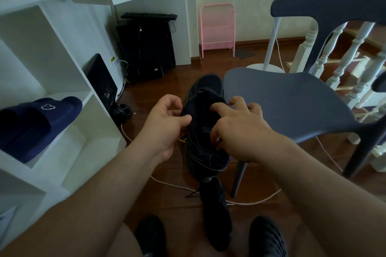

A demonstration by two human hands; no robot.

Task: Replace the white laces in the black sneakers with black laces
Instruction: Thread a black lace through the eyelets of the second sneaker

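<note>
I hold a black sneaker (205, 148) in the air between both hands, toe pointing away from me. My left hand (165, 125) pinches its left side near the eyelets, thumb against the upper. My right hand (236, 129) grips the right side, with the index finger pressing on the tongue and the other fingers curled at the upper. A second black sneaker (217, 217) lies on the floor below, between my feet, with a black lace end (191, 194) trailing to its left. I see no white lace.
A grey plastic chair (292, 102) stands close on the right, its seat touching the sneaker's toe. White shelves (69, 89) with navy slides (37, 123) are on the left. A white cable (250, 201) crosses the wooden floor. My black-shod feet sit at the bottom edge.
</note>
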